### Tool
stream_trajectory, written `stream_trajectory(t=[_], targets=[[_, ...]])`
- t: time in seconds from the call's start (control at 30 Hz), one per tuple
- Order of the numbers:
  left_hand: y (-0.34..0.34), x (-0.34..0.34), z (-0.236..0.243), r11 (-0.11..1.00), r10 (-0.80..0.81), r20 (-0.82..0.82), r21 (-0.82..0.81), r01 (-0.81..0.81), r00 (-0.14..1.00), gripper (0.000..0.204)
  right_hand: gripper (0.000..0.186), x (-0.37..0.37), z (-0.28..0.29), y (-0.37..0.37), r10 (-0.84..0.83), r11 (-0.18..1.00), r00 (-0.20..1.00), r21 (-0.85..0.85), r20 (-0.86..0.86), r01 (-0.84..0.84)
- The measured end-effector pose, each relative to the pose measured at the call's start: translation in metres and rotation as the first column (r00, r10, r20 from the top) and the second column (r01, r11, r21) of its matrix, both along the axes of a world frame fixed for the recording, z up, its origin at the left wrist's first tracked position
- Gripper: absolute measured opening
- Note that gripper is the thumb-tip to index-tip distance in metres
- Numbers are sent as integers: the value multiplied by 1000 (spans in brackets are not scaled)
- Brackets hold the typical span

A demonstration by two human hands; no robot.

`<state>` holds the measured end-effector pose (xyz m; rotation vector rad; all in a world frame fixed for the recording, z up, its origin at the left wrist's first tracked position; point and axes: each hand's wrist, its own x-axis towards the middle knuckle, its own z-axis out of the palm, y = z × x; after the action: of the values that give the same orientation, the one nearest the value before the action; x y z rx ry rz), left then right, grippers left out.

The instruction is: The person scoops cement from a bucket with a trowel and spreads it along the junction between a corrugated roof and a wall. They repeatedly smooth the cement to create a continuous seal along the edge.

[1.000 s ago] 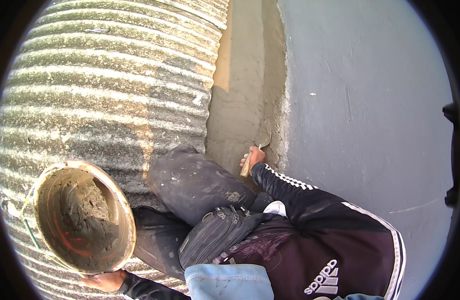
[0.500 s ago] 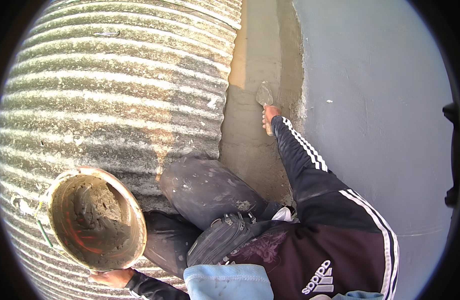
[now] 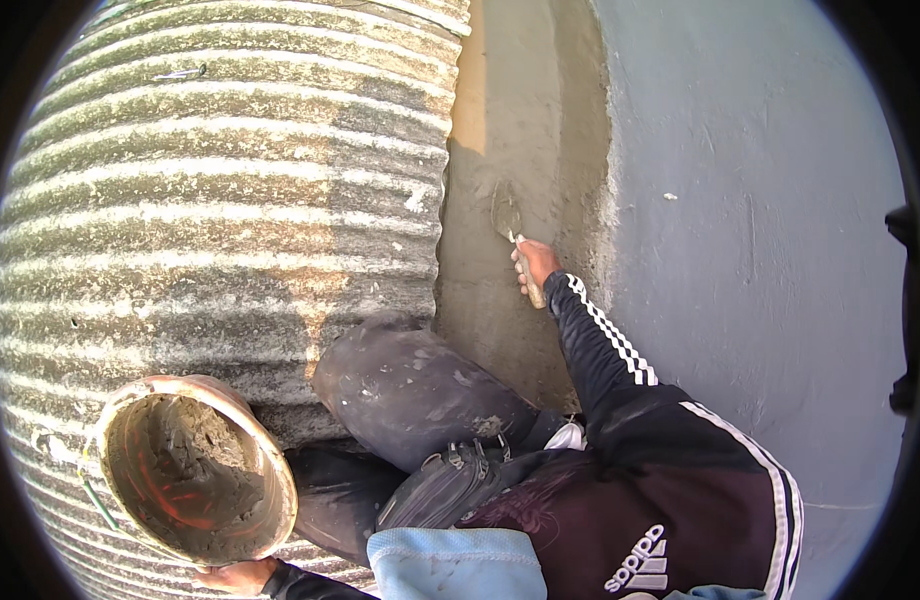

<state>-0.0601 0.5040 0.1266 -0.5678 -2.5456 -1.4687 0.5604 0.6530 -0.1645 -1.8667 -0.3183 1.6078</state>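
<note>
My right hand [image 3: 539, 262] is wrapped round the handle of a small pointed trowel [image 3: 506, 212]. The mortar-smeared blade lies against the wet grey mortar strip [image 3: 500, 330] between the corrugated sheets and the blue-grey wall. At the lower left, my left hand [image 3: 237, 577] supports a round bucket [image 3: 282, 480] by its near lower side, with its fingers partly hidden under it. The bucket tilts so that its mouth faces me, and grey mortar [image 3: 195, 450] coats its inside, heaped toward the far side.
Corrugated roofing sheets [image 3: 200, 220] spread across the left, with a small metal fastener [image 3: 183, 73] sticking up near the top. The smooth wall [image 3: 760, 250] fills the right side. My bent knee [image 3: 400, 385] rests beside the sheets' edge, and a dark waist bag [image 3: 445, 485] sits at my lap.
My right hand and the trowel have come nearer to me, and the blade has slid left over the mortar. The bucket and my left hand sit slightly lower in the picture.
</note>
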Motion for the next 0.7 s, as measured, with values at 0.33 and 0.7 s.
stream_trajectory(t=[0.33,0.7], targets=[[-16,-27,-4,954,94,-183,-264,-141,979,62,42,-45,7,-5,204,975,979,-92,-10,-204],[-25,-28,2,798,38,-343,-554,-235,938,68,35,17,14,42,-323,934,915,-73,241,349]])
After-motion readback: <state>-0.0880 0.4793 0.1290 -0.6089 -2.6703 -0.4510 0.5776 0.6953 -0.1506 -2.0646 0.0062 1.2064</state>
